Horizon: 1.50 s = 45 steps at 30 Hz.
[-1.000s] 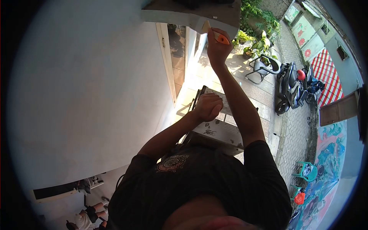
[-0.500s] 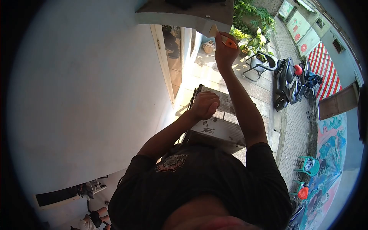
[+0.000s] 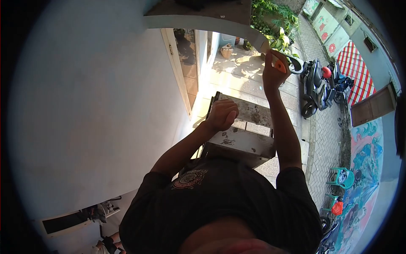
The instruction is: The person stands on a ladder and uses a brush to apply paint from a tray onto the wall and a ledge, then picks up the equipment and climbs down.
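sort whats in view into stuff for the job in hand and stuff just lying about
Likely for the job: orange-handled tool, in the right hand; ledge near its tip; steps below, perhaps.

Likely just around: motorbikes; teal chairs; leafy plants; checked sheet.

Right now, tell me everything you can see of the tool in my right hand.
The tool has a flat-looking pale tip and an orange handle part with a small dark spot on it. The right hand grips it, covering much of its middle. The tip points up and slightly left in the picture, by the end of the pale ledge; I can't tell whether they touch. Materials are unclear: the orange looks like plastic or paint, and the tip could be bristles or a blade.
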Available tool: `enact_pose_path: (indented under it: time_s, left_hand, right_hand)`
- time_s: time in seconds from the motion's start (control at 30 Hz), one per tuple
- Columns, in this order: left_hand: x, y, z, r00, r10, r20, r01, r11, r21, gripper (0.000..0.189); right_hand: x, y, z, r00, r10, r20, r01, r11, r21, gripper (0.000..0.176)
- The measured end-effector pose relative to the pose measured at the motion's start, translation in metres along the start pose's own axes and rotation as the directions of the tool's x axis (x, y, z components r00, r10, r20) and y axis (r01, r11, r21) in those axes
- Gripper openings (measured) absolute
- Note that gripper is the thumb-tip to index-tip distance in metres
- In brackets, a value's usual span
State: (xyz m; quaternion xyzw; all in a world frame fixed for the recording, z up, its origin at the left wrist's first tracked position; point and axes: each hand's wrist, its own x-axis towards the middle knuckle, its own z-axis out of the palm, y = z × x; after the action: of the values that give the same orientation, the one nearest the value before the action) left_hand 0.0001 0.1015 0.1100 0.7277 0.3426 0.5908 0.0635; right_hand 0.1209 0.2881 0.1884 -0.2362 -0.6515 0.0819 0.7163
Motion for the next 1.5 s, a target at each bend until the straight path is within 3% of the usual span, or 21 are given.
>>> enact_pose_path:
  time_s: [0.07, 0.1, 0.2, 0.37, 0.5, 0.67, 0.73, 0.93, 1.0, 1.1, 1.17, 1.27, 1.4, 1.5]
  left_hand:
    - [-0.001, 0.0, 0.0, 1.0, -0.001, -0.005, 0.001, 1.0, 0.005, 0.031]
    - [-0.001, 0.0, 0.0, 1.0, 0.002, -0.01, -0.002, 1.0, -0.004, 0.031]
    - [0.0, -0.001, 0.001, 1.0, 0.008, -0.001, -0.008, 1.0, -0.013, 0.031]
    - [-0.002, -0.002, 0.0, 0.999, 0.009, 0.037, -0.009, 1.0, 0.004, 0.03]
    - [-0.003, -0.001, -0.001, 1.0, 0.015, 0.009, -0.016, 0.999, 0.033, 0.028]
    - [-0.003, 0.0, 0.0, 1.0, 0.005, -0.009, -0.004, 0.999, 0.043, 0.028]
    - [-0.001, 0.0, 0.002, 0.998, 0.046, -0.046, -0.044, 0.997, 0.057, 0.036]
    - [-0.002, -0.001, 0.0, 1.0, 0.014, 0.012, -0.014, 0.999, 0.038, 0.031]
    - [-0.001, 0.0, -0.001, 1.0, 0.018, 0.013, -0.018, 0.999, 0.027, 0.031]
    - [-0.001, -0.002, 0.001, 1.0, 0.028, -0.004, -0.028, 1.0, 0.009, 0.032]
    - [-0.001, -0.002, 0.002, 0.999, 0.036, -0.013, -0.036, 0.999, -0.004, 0.032]
    - [0.0, -0.001, 0.0, 0.999, 0.045, -0.022, -0.045, 0.999, -0.02, 0.032]
    - [-0.001, -0.001, 0.002, 0.997, 0.064, -0.04, -0.064, 0.998, 0.004, 0.036]
    - [-0.001, 0.001, 0.001, 0.997, 0.049, -0.054, -0.048, 0.999, 0.011, 0.037]
  right_hand:
    - [0.004, 0.01, -0.021, 0.995, -0.092, -0.032, 0.09, 0.993, -0.076, 0.013]
    - [0.006, 0.009, -0.03, 0.998, -0.047, -0.05, 0.042, 0.995, -0.092, 0.012]
    - [0.008, 0.003, -0.033, 0.983, -0.181, -0.029, 0.177, 0.979, -0.104, 0.013]
    - [-0.004, -0.042, 0.027, 0.954, -0.251, 0.163, 0.221, 0.959, 0.178, 0.019]
    - [-0.021, -0.058, 0.096, 0.944, -0.174, 0.282, 0.087, 0.951, 0.296, 0.016]
    - [-0.029, -0.057, 0.153, 0.951, -0.122, 0.283, 0.002, 0.921, 0.389, 0.013]
    - [-0.027, -0.052, 0.153, 0.972, -0.105, 0.211, 0.031, 0.945, 0.326, 0.013]
    - [-0.021, -0.027, 0.092, 0.994, -0.015, 0.105, -0.009, 0.975, 0.223, 0.013]
    - [-0.02, -0.018, 0.06, 0.996, -0.079, 0.039, 0.075, 0.993, 0.09, 0.015]
    - [-0.021, -0.02, 0.028, 0.998, -0.059, 0.003, 0.059, 0.997, 0.053, 0.014]
    - [-0.015, -0.029, 0.02, 0.986, -0.166, 0.004, 0.165, 0.986, 0.033, 0.014]
    - [-0.012, -0.05, 0.047, 0.968, -0.204, 0.145, 0.178, 0.968, 0.175, 0.015]
    - [-0.026, -0.054, 0.106, 0.962, -0.095, 0.256, 0.012, 0.951, 0.308, 0.016]
    - [-0.028, -0.043, 0.125, 0.967, -0.072, 0.245, -0.008, 0.951, 0.31, 0.013]
